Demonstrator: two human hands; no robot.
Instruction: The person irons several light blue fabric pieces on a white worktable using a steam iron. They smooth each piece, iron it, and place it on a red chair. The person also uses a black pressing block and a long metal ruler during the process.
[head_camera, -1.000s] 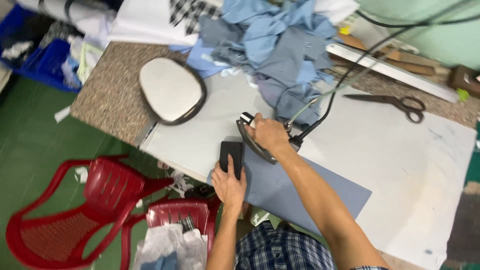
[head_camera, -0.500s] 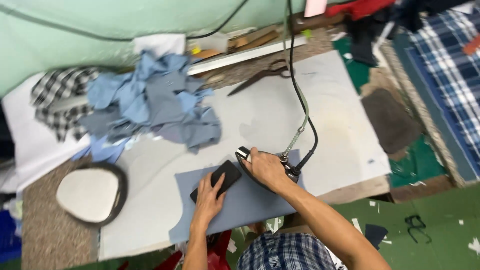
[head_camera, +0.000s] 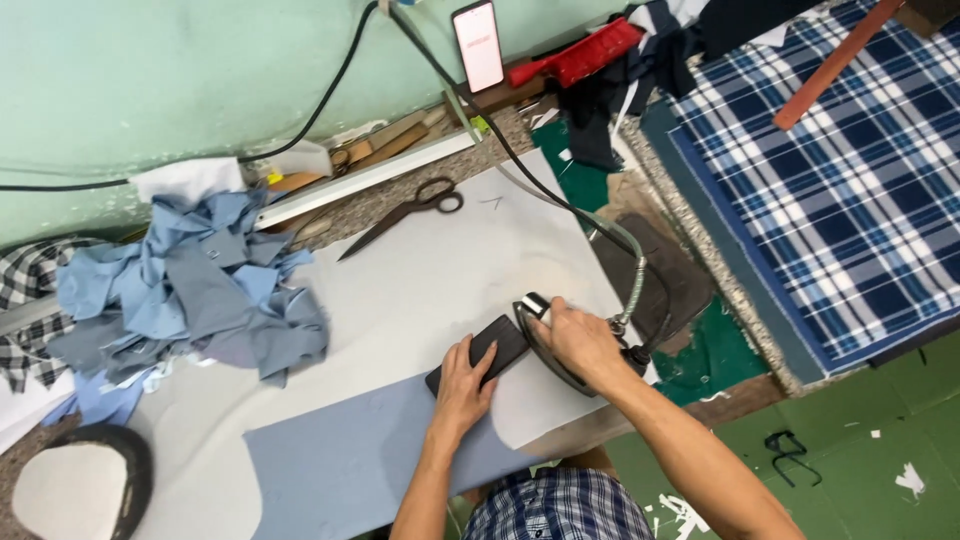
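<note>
My right hand is gripping the iron at the counter's four o'clock edge while my left hand is pressing flat on a black block atop the blue-grey cloth, mostly unpressed.

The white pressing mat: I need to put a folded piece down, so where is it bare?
Bare: the white mat between the scissors, the blue scrap pile and the black block. Crowded: the near right, where the left hand presses the block and the right hand holds the iron.
</note>
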